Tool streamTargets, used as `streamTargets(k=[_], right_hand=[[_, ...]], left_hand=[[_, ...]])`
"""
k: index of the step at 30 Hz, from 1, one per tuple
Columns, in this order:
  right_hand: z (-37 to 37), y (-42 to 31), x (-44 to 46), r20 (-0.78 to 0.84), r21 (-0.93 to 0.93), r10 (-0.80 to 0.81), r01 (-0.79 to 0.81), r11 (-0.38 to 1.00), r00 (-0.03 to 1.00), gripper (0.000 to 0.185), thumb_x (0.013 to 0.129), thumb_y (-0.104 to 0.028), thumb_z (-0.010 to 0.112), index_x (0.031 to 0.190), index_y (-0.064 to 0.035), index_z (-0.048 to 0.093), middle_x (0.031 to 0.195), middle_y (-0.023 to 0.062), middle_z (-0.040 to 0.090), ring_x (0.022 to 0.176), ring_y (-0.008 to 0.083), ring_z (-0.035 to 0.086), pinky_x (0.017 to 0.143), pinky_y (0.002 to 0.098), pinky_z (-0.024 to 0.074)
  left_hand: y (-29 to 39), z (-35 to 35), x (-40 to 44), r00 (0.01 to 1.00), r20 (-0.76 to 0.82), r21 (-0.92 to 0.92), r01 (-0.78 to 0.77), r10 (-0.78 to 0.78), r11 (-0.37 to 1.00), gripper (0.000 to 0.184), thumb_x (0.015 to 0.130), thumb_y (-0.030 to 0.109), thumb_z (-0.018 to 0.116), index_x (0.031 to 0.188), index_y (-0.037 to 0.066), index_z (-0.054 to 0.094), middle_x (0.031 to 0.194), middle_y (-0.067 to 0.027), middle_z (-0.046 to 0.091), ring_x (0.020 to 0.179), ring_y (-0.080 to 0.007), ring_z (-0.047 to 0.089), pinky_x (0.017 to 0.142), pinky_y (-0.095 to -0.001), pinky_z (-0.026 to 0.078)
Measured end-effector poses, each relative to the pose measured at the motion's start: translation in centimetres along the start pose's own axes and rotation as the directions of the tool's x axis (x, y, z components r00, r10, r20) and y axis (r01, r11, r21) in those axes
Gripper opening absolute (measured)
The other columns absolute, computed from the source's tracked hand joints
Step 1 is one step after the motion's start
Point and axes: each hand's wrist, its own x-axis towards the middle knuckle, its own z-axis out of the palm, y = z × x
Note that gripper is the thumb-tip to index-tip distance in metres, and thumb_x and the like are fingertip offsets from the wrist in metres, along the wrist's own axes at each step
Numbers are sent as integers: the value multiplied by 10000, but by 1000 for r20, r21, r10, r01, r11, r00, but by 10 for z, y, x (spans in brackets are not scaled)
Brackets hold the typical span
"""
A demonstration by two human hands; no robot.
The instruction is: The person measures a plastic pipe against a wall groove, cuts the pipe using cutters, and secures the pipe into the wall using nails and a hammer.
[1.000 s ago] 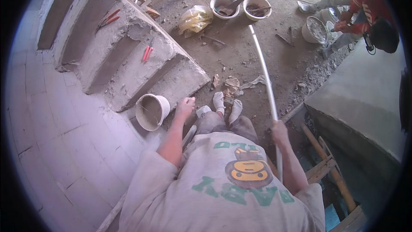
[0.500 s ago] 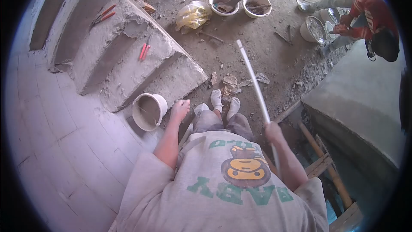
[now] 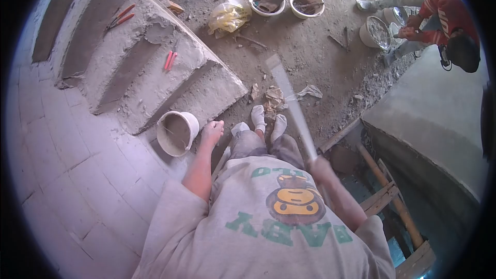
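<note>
Right of the frame's centre, the blurred right hand (image 3: 321, 170) is closed round a bar (image 3: 293, 104), which slants up and left to the upper centre. Left of centre, the left hand (image 3: 212, 133) is loosely curled just beside a bucket (image 3: 192, 125); whether its fingers grip anything, I cannot tell. 2 tubs (image 3: 267, 14) stand at top centre.

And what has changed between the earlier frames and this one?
The pole has swung leftward, its far end nearer the feet; the right hand, blurred, shifted left with it, still gripping. Nothing visibly picked up or released. The left hand stays by the bucket; the red-handled tools remain on the steps.
</note>
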Motion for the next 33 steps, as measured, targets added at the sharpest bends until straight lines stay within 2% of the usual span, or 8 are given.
streamTargets(k=[2,6,8,12,16,18,20,33], right_hand=[[7,-1,-26,124,126,-367,352,927,922,525,886,-452,523,995,42,662,980,289,661,915,398,669,777,484,534],[-75,-7,-34,49,298,103,-113,948,994,391,937,-337,505,963,42,599,763,211,652,666,305,678,578,440,520],[-83,-2,-34,-96,373,154,-107,921,983,374,943,-323,499,909,36,597,702,203,621,572,292,655,499,441,502],[-21,11,-9,-190,218,35,7,976,981,384,888,-329,571,902,51,627,755,197,658,666,315,675,621,447,535],[-23,-19,-49,161,39,-60,54,998,985,437,875,-334,560,1016,73,632,918,301,657,926,417,656,778,482,522],[-28,14,-41,-54,66,-85,89,994,995,363,853,-288,592,977,53,609,758,167,654,667,276,653,617,403,532],[-52,15,-49,53,428,34,-53,902,998,296,874,-266,593,934,23,570,651,98,578,503,204,586,452,364,477],[-61,-27,-81,-65,690,-146,150,709,987,229,849,-263,647,823,-48,577,608,-6,507,501,91,496,452,267,398]], left_hand=[[-3,2,0,1000,14,10,-2,2,1000,382,898,377,602,945,3,665,809,-60,686,692,-124,641,669,-288,506],[4,12,-8,999,11,-30,-52,53,998,358,910,357,597,948,8,668,798,-54,681,680,-122,636,659,-287,506],[14,11,-4,998,0,-23,-69,69,997,354,913,352,596,948,6,667,793,-54,678,674,-120,632,654,-285,504],[24,10,-7,999,-6,-68,-42,41,997,359,912,354,597,932,1,665,780,-54,673,665,-116,624,646,-283,500],[4,13,12,997,28,-18,-73,74,997,373,919,388,586,993,27,639,824,-40,663,666,-104,605,593,-272,467],[0,15,4,996,61,-6,-57,58,998,369,916,384,586,986,26,645,826,-45,667,675,-103,610,599,-271,469],[10,19,4,996,61,9,-69,68,998,362,908,376,591,950,22,655,805,-46,671,670,-104,614,613,-276,479],[100,64,23,929,215,-136,-277,301,951,417,906,430,608,947,19,667,800,-31,659,706,-96,596,663,-267,489]])
